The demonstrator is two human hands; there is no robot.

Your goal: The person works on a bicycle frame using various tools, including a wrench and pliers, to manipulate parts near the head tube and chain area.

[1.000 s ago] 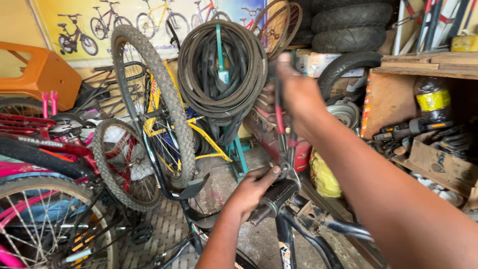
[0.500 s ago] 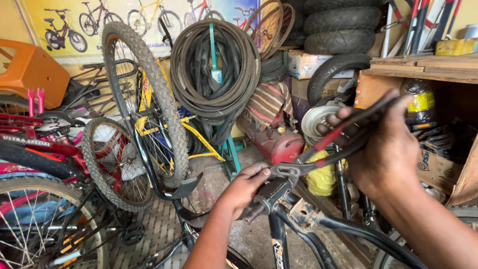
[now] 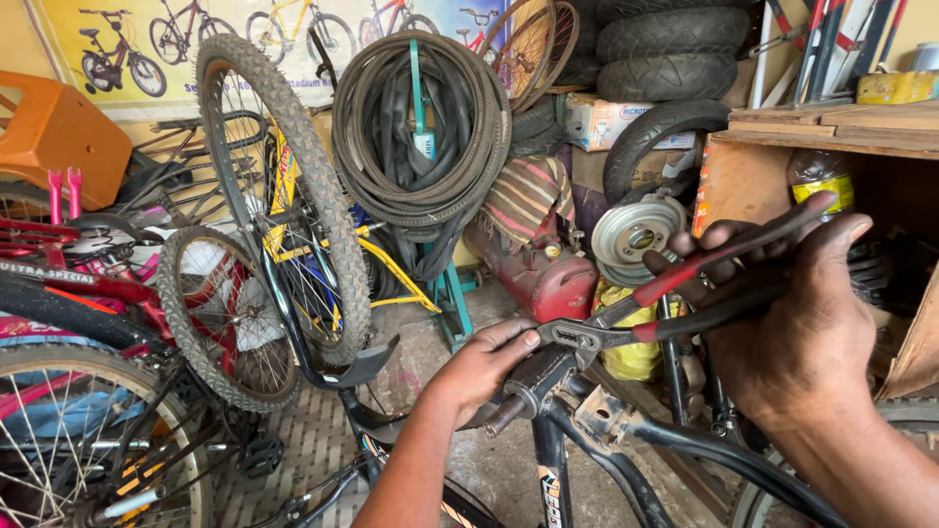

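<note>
A: Head view, near part first. Right hand [image 3: 797, 337] wrapped round the red-and-black handles of a pair of pliers [image 3: 675, 293], fingers [image 3: 724, 240] curled over the upper handle, thumb over the top, squeezing the two handles toward each other.

B: And the jaws?

A: Closed on a fitting at the top of the black bicycle frame [image 3: 626, 445], just beside the left hand [image 3: 484, 367]. Left hand laid over that same frame joint, fingers pressed together, thumb tip touching the plier head, steadying rather than pinching.

B: How far along, judging by this?

A: Seemingly mid-way: grip taken, tool seated, fitting still in place on the frame. Loosened or tightened, cannot tell; the part itself mostly hidden under the hand and the plier head.

B: Farther back in the same view?

A: Knobby-tyred wheel [image 3: 279, 196] standing upright to the left, a bundle of black inner tubes [image 3: 421, 127] hanging on a green stand, a red tank [image 3: 543, 274] on the floor behind, stacked tyres [image 3: 670, 49] above, a wooden shelf [image 3: 831, 122] at right.
</note>
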